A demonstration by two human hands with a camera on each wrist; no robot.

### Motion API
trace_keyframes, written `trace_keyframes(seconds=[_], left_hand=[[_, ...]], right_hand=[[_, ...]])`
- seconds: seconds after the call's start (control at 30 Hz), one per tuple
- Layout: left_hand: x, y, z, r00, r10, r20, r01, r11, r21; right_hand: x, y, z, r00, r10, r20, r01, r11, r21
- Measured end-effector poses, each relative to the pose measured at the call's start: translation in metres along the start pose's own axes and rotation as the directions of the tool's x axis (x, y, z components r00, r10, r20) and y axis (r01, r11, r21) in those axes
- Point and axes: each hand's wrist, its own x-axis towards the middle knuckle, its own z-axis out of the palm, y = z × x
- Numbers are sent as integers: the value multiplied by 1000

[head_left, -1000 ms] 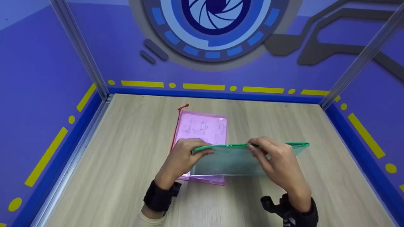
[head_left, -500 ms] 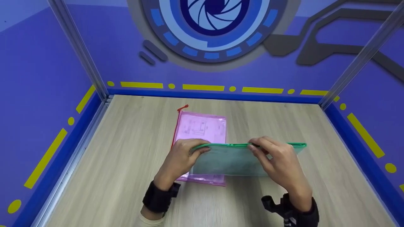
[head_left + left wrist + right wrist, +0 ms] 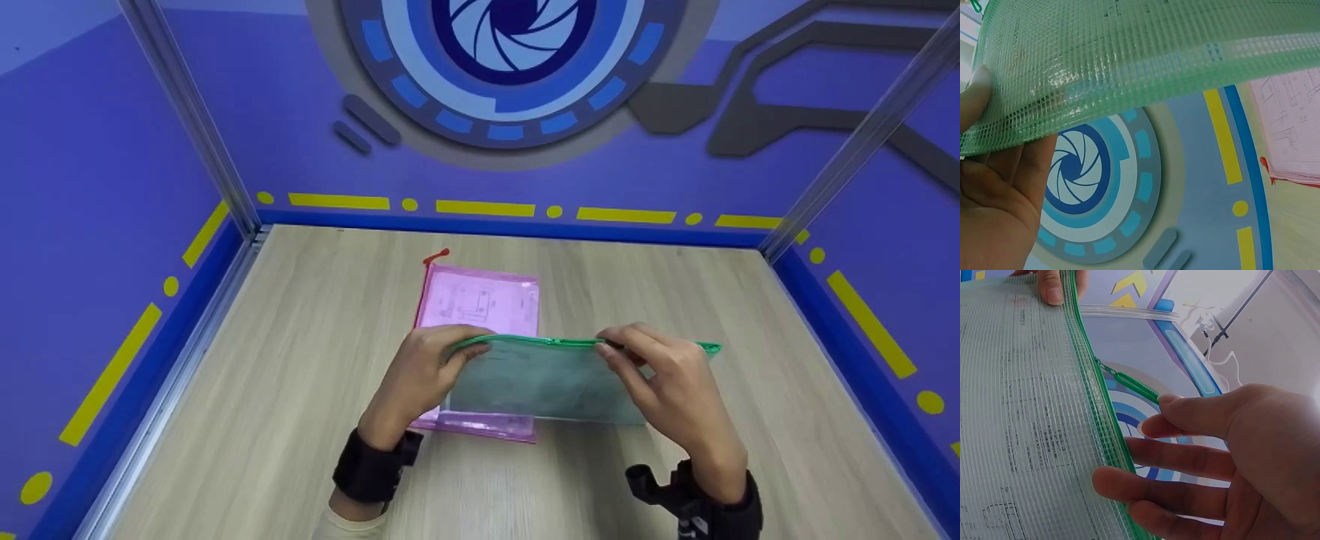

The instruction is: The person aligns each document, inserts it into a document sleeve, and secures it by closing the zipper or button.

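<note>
A green mesh zip pouch (image 3: 547, 382) is held up over the table, zipper edge on top, with printed paper visible through its mesh. At its left end, my left hand (image 3: 424, 367) pinches the top edge between thumb and fingers. My right hand (image 3: 1275, 444) pinches the green zipper pull (image 3: 1137, 387) between thumb and index finger, while its other fingers lie against the zipper edge. Under the pouch lies a pink zip pouch (image 3: 487, 300) holding printed sheets; part of it is hidden by the green pouch and my left hand.
The wooden table (image 3: 300, 300) is enclosed by blue-purple panels (image 3: 285, 112) with yellow marks. Metal posts (image 3: 195, 112) stand at the back corners. A red zipper pull (image 3: 436, 256) sticks out at the pink pouch's far left corner.
My left hand and the green pouch have shifted slightly left. My right hand has moved slightly right along the zipper edge, toward the pouch's right end. The pink pouch has stayed in place.
</note>
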Motion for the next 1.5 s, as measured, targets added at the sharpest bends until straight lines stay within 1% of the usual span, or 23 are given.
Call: trace_keyframes(seconds=[0.1,0.3,0.4,0.63,0.87,1.17,1.5], left_hand=[[0,0,-1,1000,-2,-3,2,1000,-8],[-1,-1,-4,1000,-19,-13,18,1000,-17],[-1,-1,-5,1000,-23,-15,22,999,-23],[1,-1,-6,1000,-20,-10,19,999,-32],[-1,-3,-10,999,-14,-43,14,1000,17],[-1,-5,-13,999,-24,-36,25,1000,8],[-3,-6,-15,999,-38,-34,38,999,0]], right_hand=[[0,1,0,1000,-3,-2,3,1000,11],[0,5,0,998,-23,-55,24,999,21],[0,6,0,997,-31,-68,33,999,19],[0,5,0,996,-37,-80,38,999,7],[0,6,-2,995,-48,-89,49,999,10],[0,6,-1,995,-39,-90,41,999,19],[0,7,-2,994,-33,-101,33,999,2]])
